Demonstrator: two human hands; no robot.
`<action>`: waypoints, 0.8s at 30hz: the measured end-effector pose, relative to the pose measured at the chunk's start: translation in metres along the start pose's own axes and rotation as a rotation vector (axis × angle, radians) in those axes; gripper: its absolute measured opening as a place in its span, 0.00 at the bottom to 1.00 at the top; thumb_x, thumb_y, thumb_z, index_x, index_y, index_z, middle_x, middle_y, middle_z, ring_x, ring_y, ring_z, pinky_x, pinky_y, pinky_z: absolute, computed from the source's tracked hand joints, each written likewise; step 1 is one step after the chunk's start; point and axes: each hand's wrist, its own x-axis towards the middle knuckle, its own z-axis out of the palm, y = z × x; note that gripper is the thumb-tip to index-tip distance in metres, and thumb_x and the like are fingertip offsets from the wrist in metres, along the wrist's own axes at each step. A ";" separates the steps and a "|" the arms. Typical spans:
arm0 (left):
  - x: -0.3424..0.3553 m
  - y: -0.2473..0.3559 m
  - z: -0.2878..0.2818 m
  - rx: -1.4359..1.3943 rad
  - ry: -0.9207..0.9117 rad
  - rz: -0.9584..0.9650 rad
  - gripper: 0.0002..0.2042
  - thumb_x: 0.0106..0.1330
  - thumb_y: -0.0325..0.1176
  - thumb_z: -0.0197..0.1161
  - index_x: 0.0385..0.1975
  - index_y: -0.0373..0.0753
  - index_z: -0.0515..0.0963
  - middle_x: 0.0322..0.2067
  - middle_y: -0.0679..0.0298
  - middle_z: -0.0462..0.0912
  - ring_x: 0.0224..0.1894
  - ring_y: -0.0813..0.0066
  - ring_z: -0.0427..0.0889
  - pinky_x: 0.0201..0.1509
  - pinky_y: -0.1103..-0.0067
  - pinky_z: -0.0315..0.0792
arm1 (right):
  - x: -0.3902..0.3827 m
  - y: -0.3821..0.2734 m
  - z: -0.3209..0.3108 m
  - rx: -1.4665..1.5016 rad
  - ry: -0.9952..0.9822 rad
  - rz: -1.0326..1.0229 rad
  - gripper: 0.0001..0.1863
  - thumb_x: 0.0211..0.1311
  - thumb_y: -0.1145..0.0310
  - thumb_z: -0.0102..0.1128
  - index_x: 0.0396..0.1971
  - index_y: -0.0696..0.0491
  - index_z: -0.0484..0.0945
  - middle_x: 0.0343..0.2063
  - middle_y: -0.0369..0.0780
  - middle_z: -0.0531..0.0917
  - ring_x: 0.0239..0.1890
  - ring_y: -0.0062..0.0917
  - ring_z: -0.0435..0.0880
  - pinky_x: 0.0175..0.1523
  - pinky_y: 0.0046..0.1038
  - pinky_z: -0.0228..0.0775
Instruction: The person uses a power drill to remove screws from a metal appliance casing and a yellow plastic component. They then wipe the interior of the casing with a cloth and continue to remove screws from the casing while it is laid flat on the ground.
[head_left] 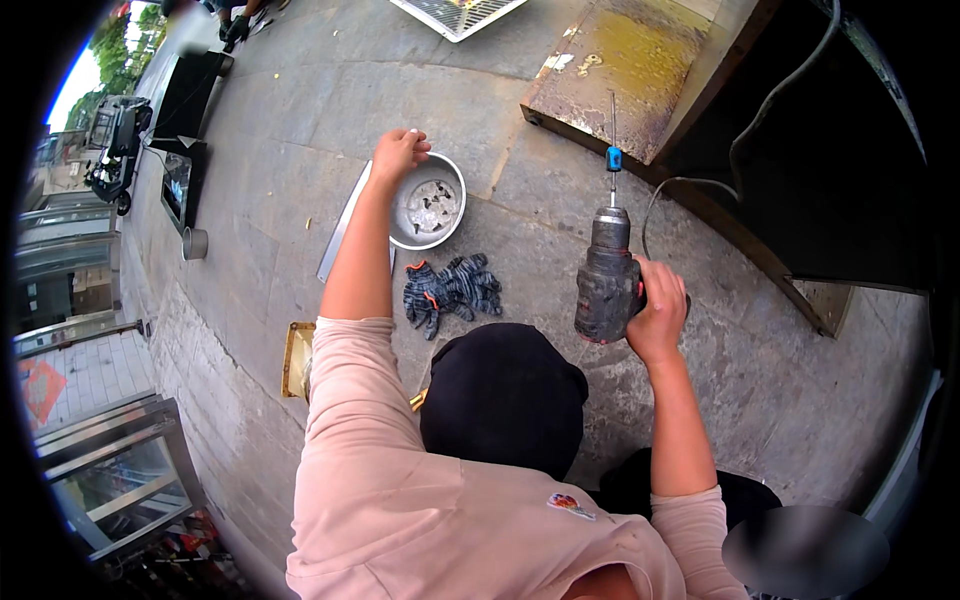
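My right hand (655, 315) grips a dark, worn power drill (602, 285), its chuck carrying a long bit with a blue sleeve (614, 158) that points forward. My left hand (400, 155) is closed in a pinch above the far rim of a round metal bowl (405, 230); what its fingertips hold is too small to make out. Several small dark pieces (432, 205) lie in the bowl. Behind the bowl lies a long pale metal strip (338, 230). Grey knitted gloves (450, 290) with orange cuffs lie nearer to me on the paving.
A stained metal cabinet (625, 75) with a trailing grey cable (700, 183) stands ahead right. A white slotted tray (460, 15) is at the top, a small box (297, 355) left of my arm. Dark equipment (180, 100), a scooter (115, 160) and part of another person (235, 25) are farther left.
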 end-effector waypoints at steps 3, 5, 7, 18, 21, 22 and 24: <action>-0.010 0.006 0.010 0.008 -0.023 0.049 0.19 0.72 0.45 0.54 0.44 0.34 0.82 0.39 0.62 0.87 0.40 0.74 0.84 0.43 0.74 0.73 | 0.004 -0.003 -0.005 0.015 0.019 -0.006 0.26 0.40 0.81 0.64 0.46 0.52 0.79 0.34 0.39 0.80 0.41 0.37 0.79 0.48 0.34 0.65; -0.028 0.029 0.026 0.013 -0.072 0.143 0.19 0.72 0.46 0.56 0.44 0.35 0.83 0.40 0.62 0.87 0.42 0.73 0.83 0.46 0.74 0.73 | 0.009 -0.010 -0.012 0.041 0.054 -0.009 0.26 0.40 0.80 0.66 0.46 0.52 0.79 0.34 0.39 0.80 0.41 0.36 0.79 0.48 0.34 0.65; -0.069 0.079 0.052 -0.003 -0.151 0.297 0.19 0.71 0.47 0.58 0.43 0.35 0.84 0.40 0.61 0.87 0.46 0.72 0.82 0.50 0.73 0.72 | 0.010 -0.015 -0.017 0.071 0.067 -0.004 0.26 0.40 0.78 0.67 0.46 0.52 0.78 0.34 0.39 0.80 0.41 0.36 0.80 0.48 0.34 0.66; -0.232 0.226 0.152 -0.024 -0.682 0.711 0.41 0.65 0.52 0.63 0.72 0.33 0.56 0.66 0.52 0.69 0.71 0.61 0.63 0.74 0.68 0.52 | 0.026 -0.047 -0.051 0.173 0.277 0.058 0.21 0.44 0.76 0.65 0.43 0.54 0.76 0.33 0.42 0.80 0.38 0.40 0.80 0.45 0.37 0.66; -0.238 0.235 0.160 0.096 -0.601 0.761 0.38 0.66 0.47 0.63 0.70 0.30 0.57 0.65 0.52 0.71 0.68 0.63 0.67 0.71 0.69 0.59 | 0.024 -0.057 -0.052 0.214 0.294 0.115 0.21 0.44 0.77 0.64 0.44 0.55 0.76 0.34 0.44 0.80 0.39 0.42 0.79 0.46 0.38 0.66; -0.237 0.235 0.162 0.092 -0.598 0.764 0.38 0.66 0.47 0.63 0.70 0.31 0.58 0.64 0.53 0.72 0.67 0.63 0.69 0.70 0.69 0.60 | 0.024 -0.058 -0.051 0.225 0.301 0.118 0.22 0.45 0.77 0.63 0.44 0.55 0.76 0.34 0.44 0.80 0.40 0.43 0.79 0.46 0.38 0.66; -0.236 0.236 0.164 0.083 -0.594 0.771 0.37 0.67 0.46 0.64 0.69 0.31 0.59 0.62 0.54 0.73 0.64 0.64 0.72 0.67 0.70 0.64 | 0.023 -0.059 -0.052 0.239 0.301 0.128 0.22 0.45 0.78 0.62 0.45 0.56 0.75 0.35 0.45 0.79 0.40 0.45 0.78 0.46 0.38 0.66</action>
